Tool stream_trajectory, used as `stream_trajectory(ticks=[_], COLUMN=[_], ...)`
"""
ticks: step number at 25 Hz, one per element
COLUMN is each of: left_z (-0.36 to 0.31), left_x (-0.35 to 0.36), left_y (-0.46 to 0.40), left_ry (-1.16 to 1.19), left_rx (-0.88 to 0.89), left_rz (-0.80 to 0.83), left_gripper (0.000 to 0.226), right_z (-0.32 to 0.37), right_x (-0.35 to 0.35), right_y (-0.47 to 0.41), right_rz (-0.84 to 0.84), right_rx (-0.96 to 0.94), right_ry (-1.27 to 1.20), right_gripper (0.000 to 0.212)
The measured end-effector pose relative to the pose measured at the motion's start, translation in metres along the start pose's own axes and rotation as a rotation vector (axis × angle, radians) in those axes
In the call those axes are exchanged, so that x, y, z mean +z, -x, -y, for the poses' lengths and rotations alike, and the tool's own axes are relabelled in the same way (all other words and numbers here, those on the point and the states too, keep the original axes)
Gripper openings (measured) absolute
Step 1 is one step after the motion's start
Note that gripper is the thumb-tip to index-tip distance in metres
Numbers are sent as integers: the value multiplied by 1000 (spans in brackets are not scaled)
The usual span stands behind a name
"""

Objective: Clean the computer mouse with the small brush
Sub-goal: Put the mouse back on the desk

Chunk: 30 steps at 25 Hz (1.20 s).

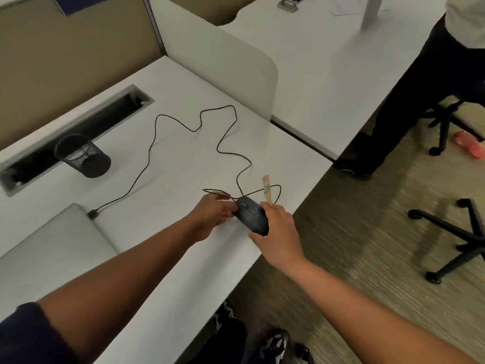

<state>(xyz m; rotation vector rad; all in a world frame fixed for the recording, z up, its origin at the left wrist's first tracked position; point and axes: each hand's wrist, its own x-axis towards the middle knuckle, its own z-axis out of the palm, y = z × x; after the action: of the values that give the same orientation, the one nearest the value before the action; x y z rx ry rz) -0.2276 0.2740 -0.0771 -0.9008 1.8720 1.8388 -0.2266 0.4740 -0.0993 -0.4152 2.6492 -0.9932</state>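
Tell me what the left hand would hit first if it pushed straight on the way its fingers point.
The left hand points right, at the black mouse it already touches at the front end; beyond that sits the right hand with the brush.

White desk [170, 82] with a white divider [223, 67] – tan partition wall [65, 61], striped carpet [367, 245], chair base [456, 240].

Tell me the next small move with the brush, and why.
Probably tip the small brush down onto the mouse: the right hand holds it bristles-up, off the mouse, while the left hand steadies the mouse at its cable end.
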Motion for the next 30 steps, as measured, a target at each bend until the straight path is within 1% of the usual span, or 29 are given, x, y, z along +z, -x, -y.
stream_trajectory(ticks=[2,3,6,7,8,11,12,16,19,23,25,30], left_z=[-11,-17,-30,-33,-36,-45,-46,-46,-39,-28,-26,-27], left_x=[-16,-25,-49,-55,-61,-75,-79,-88,-88,-84,-83,-82], left_y=[-20,-31,-59,-66,-72,-84,-87,-92,-89,-86,-87,-88], left_ry=[1,8,25,38,55,91,91,59,-21,-125,-161,-215], left_rx=[21,33,43,46,47,40,40,37,44,51,51,18], left_rz=[-21,-30,-48,-53,-62,-119,-137,-194,-215,-221,-240,-297], left_gripper=[5,6,35,39,38,17,16,16,16,10,7,21], right_z=[8,12,23,27,31,42,45,54,53,44,40,37], right_x=[12,19,36,40,46,56,58,63,65,63,62,63], right_y=[-26,-39,-70,-77,-85,-103,-107,-111,-99,-89,-88,-90], right_rz=[0,3,-7,-19,-29,-43,-43,-48,-70,-108,-109,-99], right_rx=[-3,-2,-8,-13,-21,-57,-69,-103,-131,-206,-212,-183], right_ry=[6,4,-8,-10,-11,-23,-30,-49,-39,100,159,219], right_gripper=[76,76,77,77,76,75,75,70,65,63,64,66])
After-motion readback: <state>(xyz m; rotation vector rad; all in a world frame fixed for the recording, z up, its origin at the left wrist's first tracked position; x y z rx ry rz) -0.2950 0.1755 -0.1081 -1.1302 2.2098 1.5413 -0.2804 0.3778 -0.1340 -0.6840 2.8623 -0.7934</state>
